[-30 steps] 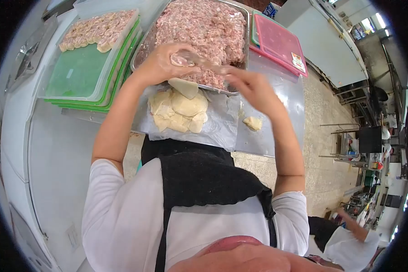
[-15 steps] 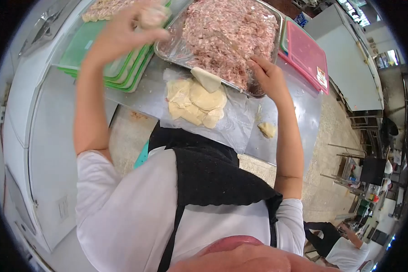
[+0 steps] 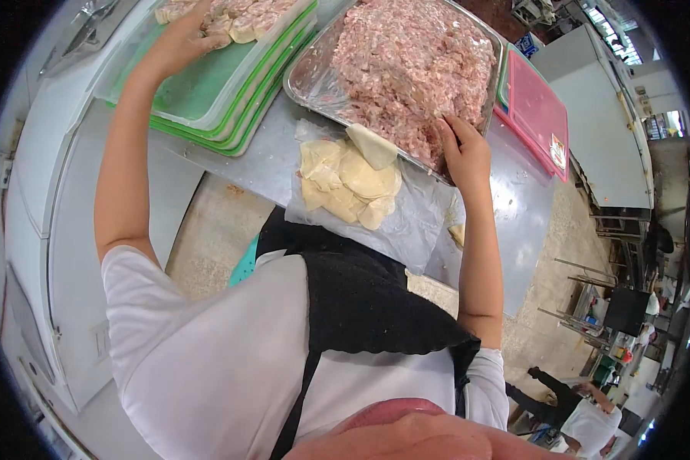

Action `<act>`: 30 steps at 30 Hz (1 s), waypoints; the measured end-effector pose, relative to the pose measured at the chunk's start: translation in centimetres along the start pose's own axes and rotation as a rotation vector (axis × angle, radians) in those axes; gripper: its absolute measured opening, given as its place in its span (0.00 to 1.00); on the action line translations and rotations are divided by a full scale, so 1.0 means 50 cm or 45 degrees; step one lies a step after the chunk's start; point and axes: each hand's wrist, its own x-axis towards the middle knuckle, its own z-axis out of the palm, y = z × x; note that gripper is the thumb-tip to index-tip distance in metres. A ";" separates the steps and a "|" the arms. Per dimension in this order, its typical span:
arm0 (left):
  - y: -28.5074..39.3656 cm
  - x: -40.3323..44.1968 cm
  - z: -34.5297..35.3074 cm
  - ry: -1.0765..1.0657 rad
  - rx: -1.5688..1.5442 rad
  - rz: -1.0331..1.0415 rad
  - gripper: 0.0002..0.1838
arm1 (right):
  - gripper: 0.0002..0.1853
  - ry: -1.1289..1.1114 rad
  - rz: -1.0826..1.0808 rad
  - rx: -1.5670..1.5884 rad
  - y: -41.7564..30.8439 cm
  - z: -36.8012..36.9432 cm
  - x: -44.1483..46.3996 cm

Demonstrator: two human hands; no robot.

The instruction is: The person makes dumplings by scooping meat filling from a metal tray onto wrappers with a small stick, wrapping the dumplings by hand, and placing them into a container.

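Observation:
My left hand [image 3: 182,47] reaches into a clear, green-rimmed tray [image 3: 182,96], with fingers and thumb around a meat-filled dumpling [image 3: 216,32] at the end of a row of similar ones. My right hand [image 3: 468,153] is at the near right edge of a metal tray [image 3: 305,83] heaped with raw minced meat [image 3: 414,69]. Its fingers are pinched together against the meat; what they hold is hidden. Between the hands, nearer my body, a pile of round dough wrappers [image 3: 349,180] lies on a plastic sheet [image 3: 414,222]. One wrapper [image 3: 372,146] leans up against the metal tray.
Several green-rimmed trays are stacked under the left one. Pink lids [image 3: 537,107] lie right of the meat tray. A dough scrap [image 3: 458,234] is on the steel table [image 3: 517,245] by my right forearm. Another person [image 3: 583,422] is farther off at lower right.
My left hand has carried a dumpling left and down into the green-rimmed tray. My right hand stays at the meat tray's edge. The whole view has shifted slightly.

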 end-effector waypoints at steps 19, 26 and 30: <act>0.367 -0.117 0.273 0.029 -0.442 0.760 0.17 | 0.19 -0.505 -0.356 -1.018 -0.029 -0.109 0.039; 0.312 -0.101 0.266 0.101 -0.685 0.516 0.10 | 0.16 -0.413 -0.307 -0.841 -0.059 -0.082 -0.070; 0.269 -0.131 0.232 0.114 -1.153 0.121 0.08 | 0.14 -0.335 -0.204 -0.675 -0.074 -0.083 -0.083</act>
